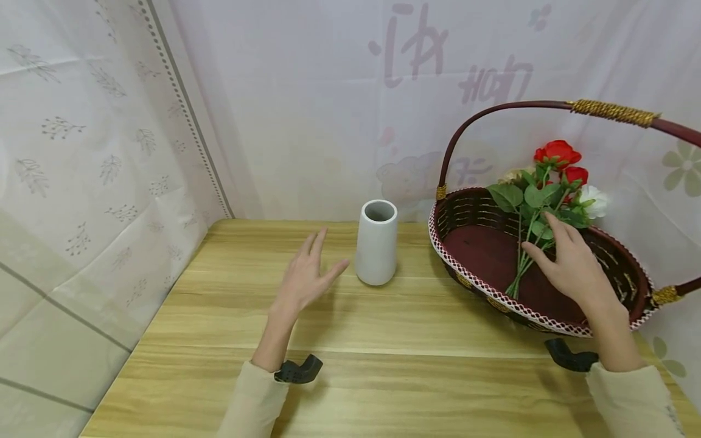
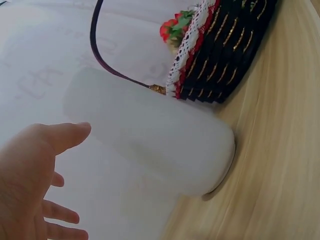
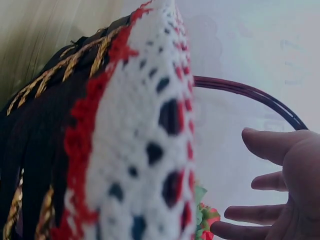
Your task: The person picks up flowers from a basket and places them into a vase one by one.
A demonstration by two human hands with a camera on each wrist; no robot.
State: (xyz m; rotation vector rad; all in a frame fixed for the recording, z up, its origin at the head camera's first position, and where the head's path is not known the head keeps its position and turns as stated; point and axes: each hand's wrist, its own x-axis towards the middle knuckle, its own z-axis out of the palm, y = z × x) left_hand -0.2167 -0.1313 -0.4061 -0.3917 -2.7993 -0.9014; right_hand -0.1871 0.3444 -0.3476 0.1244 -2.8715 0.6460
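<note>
So the vase (image 1: pixel 376 252) sits on the bench (image 1: pixel 416 383) just right of the left grip (image 1: pixel 306 277). The basket (image 1: pixel 476 249) is on there too, right of the vase, with the right grip (image 1: pixel 577 271) over it and the handle (image 1: pixel 613 112) arching across from that grip's left to its right. Flowers (image 1: pixel 547 196) lie in the basket, blooms past the right grip, stems (image 1: pixel 520 271) to its left. Back cloth (image 1: pixel 274 121) hangs behind both grips.

Cream sleeves (image 1: pixel 256 395), black angular wrist pieces (image 1: pixel 300 370)
</note>
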